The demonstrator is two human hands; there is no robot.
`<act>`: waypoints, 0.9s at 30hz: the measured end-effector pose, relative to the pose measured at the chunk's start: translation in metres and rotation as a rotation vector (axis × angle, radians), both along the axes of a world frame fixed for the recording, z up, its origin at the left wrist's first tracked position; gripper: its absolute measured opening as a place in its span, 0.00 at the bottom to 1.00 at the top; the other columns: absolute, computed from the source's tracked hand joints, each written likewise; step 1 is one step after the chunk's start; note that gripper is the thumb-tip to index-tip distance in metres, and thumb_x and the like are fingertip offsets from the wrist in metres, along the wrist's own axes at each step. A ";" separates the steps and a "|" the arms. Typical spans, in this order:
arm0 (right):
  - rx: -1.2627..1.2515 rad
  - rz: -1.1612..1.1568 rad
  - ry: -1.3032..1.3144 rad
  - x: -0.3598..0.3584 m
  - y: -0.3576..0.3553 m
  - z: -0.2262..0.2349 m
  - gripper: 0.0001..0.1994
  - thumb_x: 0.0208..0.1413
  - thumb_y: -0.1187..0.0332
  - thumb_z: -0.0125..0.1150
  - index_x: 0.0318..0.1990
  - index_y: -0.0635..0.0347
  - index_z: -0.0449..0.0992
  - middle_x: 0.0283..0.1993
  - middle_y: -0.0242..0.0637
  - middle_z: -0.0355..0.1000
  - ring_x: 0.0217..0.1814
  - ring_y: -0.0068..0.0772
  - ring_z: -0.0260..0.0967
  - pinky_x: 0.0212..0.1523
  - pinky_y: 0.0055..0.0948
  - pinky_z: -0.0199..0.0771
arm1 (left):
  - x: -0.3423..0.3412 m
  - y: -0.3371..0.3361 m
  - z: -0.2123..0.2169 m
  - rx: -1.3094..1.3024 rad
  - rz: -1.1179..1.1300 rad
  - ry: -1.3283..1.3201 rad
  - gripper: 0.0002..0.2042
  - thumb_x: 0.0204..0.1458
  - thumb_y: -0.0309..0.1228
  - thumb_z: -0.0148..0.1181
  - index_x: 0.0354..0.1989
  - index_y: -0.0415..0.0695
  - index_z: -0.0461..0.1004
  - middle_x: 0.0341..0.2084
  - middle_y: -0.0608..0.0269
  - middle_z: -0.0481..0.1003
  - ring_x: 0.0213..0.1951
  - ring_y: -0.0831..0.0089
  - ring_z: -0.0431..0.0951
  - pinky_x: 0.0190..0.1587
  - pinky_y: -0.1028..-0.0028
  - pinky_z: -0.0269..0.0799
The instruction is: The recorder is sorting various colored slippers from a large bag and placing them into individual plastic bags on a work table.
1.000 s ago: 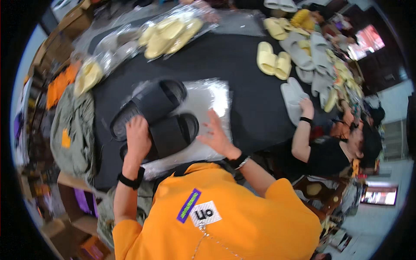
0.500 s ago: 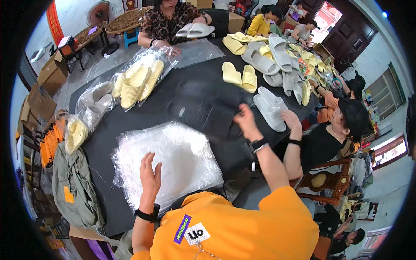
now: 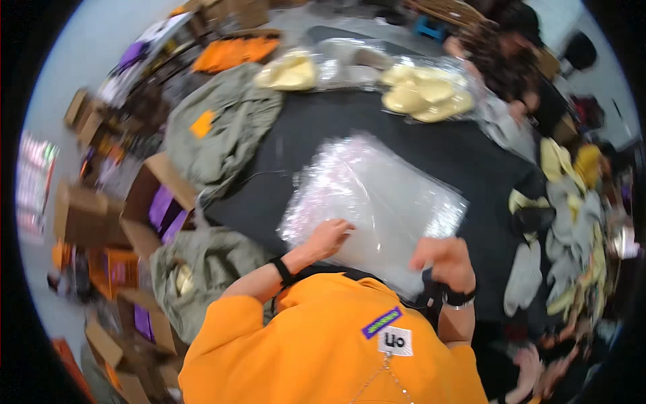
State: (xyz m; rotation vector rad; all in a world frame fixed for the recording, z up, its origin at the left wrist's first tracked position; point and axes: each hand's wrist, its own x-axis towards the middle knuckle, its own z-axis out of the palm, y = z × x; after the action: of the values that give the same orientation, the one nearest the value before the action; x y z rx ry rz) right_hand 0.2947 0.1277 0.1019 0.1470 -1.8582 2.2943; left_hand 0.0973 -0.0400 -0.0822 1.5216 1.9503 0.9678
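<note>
A stack of clear plastic bags (image 3: pixel 383 202) lies on the black tabletop in front of me. My left hand (image 3: pixel 330 238) is over the near left part of the stack, its fingers stretched loosely to the right. Beside the near right edge, my right hand (image 3: pixel 445 261) has bent fingers and is smeared by motion. Whether it holds anything I cannot make out. A small dark shape (image 3: pixel 428 291) shows just below it, too blurred to name. Pale yellow slippers (image 3: pixel 431 94) in clear plastic lie across the far side.
The black table (image 3: pixel 336 114) also bears wrapped grey slippers (image 3: pixel 353 64) and olive-green cloth (image 3: pixel 225 128). Grey slippers (image 3: pixel 523 277) and a black item (image 3: pixel 531 219) lie to the right. A cardboard box (image 3: pixel 158 202) stands at left. A co-worker (image 3: pixel 501 50) sits at the far right.
The view has turned left. My right hand has drawn back from its far reach to the near edge of the bag stack. My left hand has come down over the stack.
</note>
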 end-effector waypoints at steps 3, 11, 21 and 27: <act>0.267 0.635 0.494 -0.062 -0.051 0.053 0.13 0.50 0.65 0.56 0.42 0.58 0.73 0.43 0.35 0.71 0.40 0.34 0.65 0.42 0.29 0.59 | 0.003 -0.011 -0.020 0.009 0.061 0.094 0.12 0.45 0.25 0.54 0.40 0.44 0.69 0.36 0.54 0.71 0.39 0.54 0.70 0.42 0.63 0.66; 0.506 0.746 0.578 -0.080 -0.113 0.097 0.13 0.53 0.60 0.51 0.43 0.55 0.69 0.37 0.32 0.66 0.39 0.32 0.62 0.40 0.28 0.57 | 0.011 -0.015 -0.025 -0.046 0.022 0.579 0.29 0.40 0.39 0.60 0.55 0.58 0.61 0.57 0.56 0.55 0.58 0.56 0.52 0.54 0.52 0.48; 0.297 0.656 0.599 -0.065 -0.113 0.098 0.10 0.49 0.66 0.50 0.38 0.58 0.68 0.35 0.36 0.64 0.33 0.37 0.62 0.33 0.31 0.60 | 0.029 0.064 -0.019 -0.138 -0.302 0.627 0.24 0.42 0.44 0.56 0.50 0.51 0.67 0.48 0.56 0.64 0.52 0.56 0.61 0.52 0.48 0.53; 0.292 0.744 0.537 -0.066 -0.077 0.075 0.07 0.51 0.66 0.53 0.35 0.57 0.73 0.35 0.33 0.69 0.38 0.33 0.65 0.40 0.28 0.59 | 0.029 0.107 -0.005 -0.152 -0.229 0.301 0.42 0.39 0.44 0.62 0.63 0.59 0.45 0.39 0.51 0.67 0.32 0.57 0.74 0.31 0.65 0.69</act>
State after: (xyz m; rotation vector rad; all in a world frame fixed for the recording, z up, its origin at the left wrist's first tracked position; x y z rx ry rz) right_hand 0.2287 0.0502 0.1766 1.5492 -2.0034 1.9904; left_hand 0.1264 0.0667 -0.0875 1.8355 1.9379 0.5060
